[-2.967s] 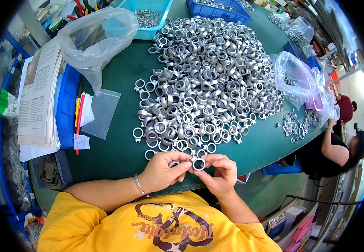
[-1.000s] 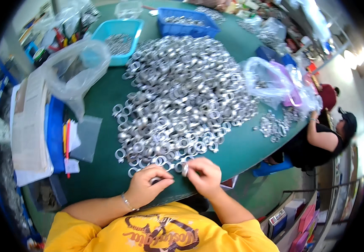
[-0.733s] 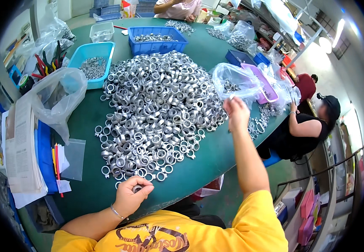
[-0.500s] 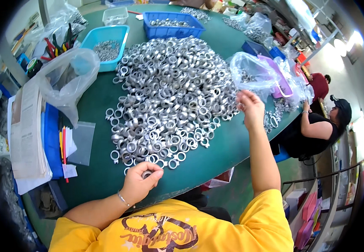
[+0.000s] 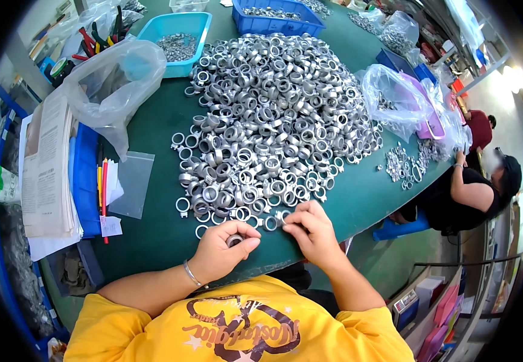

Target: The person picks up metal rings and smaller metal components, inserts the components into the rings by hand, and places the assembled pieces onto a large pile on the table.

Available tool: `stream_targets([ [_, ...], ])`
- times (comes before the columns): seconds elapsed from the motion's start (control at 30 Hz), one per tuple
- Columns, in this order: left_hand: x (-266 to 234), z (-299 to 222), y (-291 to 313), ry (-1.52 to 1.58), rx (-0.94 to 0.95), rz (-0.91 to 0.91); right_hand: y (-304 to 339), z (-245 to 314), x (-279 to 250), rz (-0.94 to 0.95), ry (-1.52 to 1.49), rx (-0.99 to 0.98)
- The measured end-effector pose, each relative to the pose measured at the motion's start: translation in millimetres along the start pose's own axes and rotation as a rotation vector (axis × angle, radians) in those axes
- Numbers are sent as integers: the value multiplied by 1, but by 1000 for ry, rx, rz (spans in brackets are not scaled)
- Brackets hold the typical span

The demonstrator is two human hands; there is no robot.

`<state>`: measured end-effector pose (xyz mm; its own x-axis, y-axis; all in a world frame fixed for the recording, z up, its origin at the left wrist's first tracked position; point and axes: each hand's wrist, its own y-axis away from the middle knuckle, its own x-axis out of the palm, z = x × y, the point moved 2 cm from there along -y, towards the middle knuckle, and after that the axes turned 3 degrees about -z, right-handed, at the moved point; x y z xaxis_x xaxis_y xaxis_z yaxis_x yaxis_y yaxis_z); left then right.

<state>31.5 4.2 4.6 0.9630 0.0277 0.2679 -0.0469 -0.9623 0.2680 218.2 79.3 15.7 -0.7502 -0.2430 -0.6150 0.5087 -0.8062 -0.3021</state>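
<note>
A big heap of silver metal rings with small lugs [image 5: 273, 114] covers the middle of the green table. My left hand [image 5: 222, 250] is closed around a metal ring [image 5: 234, 240] at the heap's near edge, thumb toward the right. Just right of it, my right hand [image 5: 312, 235] is closed in a pinch, its fingertips on a metal ring [image 5: 282, 217] at the edge of the heap. The fingers hide part of each ring. Loose rings lie flat just beyond both hands.
At right are an open clear plastic bag [image 5: 394, 99], a purple tray [image 5: 433, 127] and a smaller group of rings [image 5: 403, 166]. Blue bins [image 5: 279, 21], a turquoise bin [image 5: 198, 45], another plastic bag [image 5: 110, 90] and newspapers [image 5: 47, 163] stand around. A person in black [image 5: 478, 196] sits at right.
My right hand has come back from beside the clear bag at right to the heap's near edge, close to my left hand. My left hand still holds its ring. The view has shifted.
</note>
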Motion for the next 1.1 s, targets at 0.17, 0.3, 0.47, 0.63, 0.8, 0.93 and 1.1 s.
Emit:
stream_targets([
  [0.17,2,-1,2,0,-34,31,15,13,15,50,-634,249],
  [0.3,-2,1,2,-25,-19,52,18,15,28,103,-697,251],
  [0.47,-2,2,1,-62,57,41,20,16,32,85,-566,105],
  [0.63,-2,-1,0,-188,212,24,20,21,34,7,-392,-73],
  [0.8,-2,-1,0,-196,220,34,21,20,35,-16,-366,-107],
  [0.93,-2,-2,0,-276,310,56,19,20,33,-7,-489,-60],
  [1.1,0,-9,1,-372,396,57,28,12,37,-5,-1023,194],
])
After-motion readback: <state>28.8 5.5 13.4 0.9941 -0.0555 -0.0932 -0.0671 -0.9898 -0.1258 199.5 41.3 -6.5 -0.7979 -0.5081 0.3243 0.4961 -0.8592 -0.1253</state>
